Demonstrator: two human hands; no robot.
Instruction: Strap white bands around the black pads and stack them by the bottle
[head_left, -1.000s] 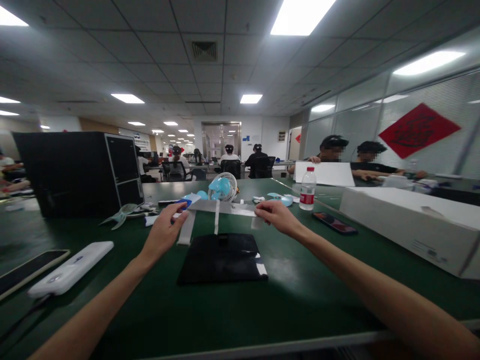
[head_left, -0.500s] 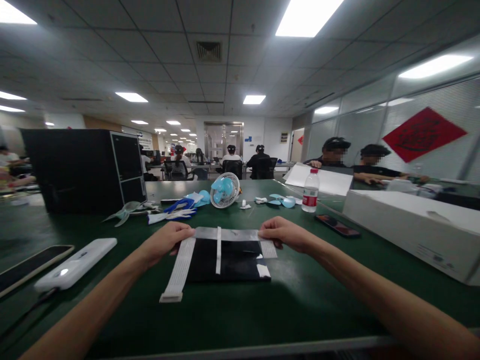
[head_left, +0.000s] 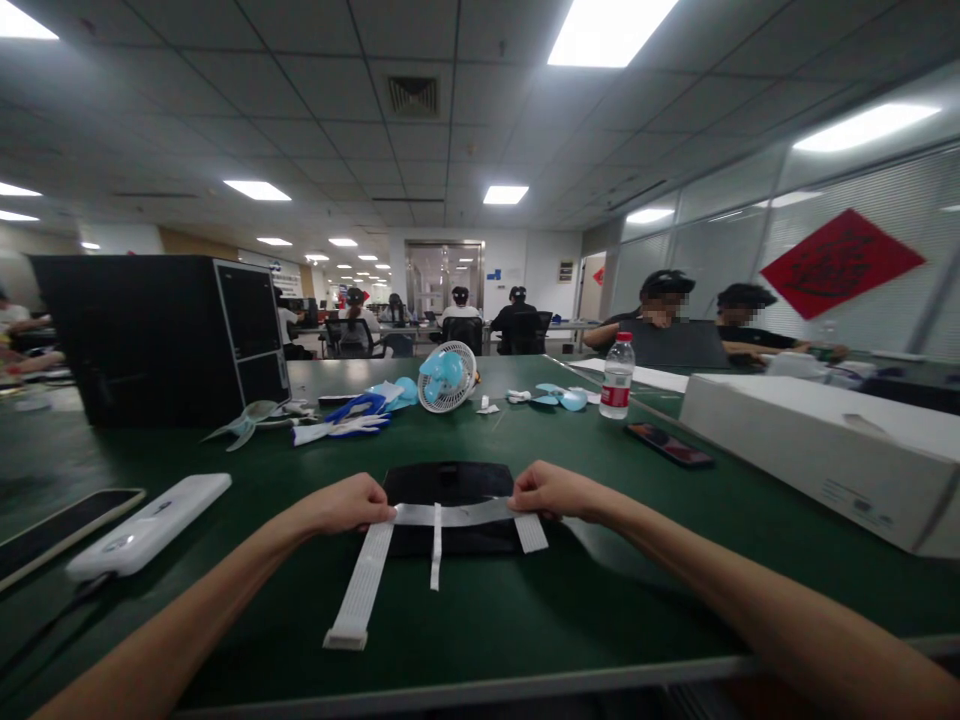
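over the black plate (head_left: pixel 448 482), both grips (head_left: pixel 354 503) (head_left: pixel 556 490) pinch ribbon (head_left: pixel 480 514).

Nearer the front edge of the bench (head_left: pixel 600 620): two hands, left (head_left: pixel 349 502) and right (head_left: pixel 556 490), one strap (head_left: pixel 484 514) with three tails (head_left: pixel 364 580), one plate (head_left: pixel 450 482), one power bank (head_left: pixel 154 525) and one of two phones (head_left: pixel 45 538); farther from that edge: the other phone (head_left: pixel 670 445), one bottle (head_left: pixel 616 380), one fan (head_left: pixel 446 376), one case (head_left: pixel 142 345); besides, one box (head_left: pixel 810 455)

Dim overall, overexposed ceiling panels (head_left: pixel 611 32), soft sheen on green table (head_left: pixel 480 620), wide-angle stretching at edges
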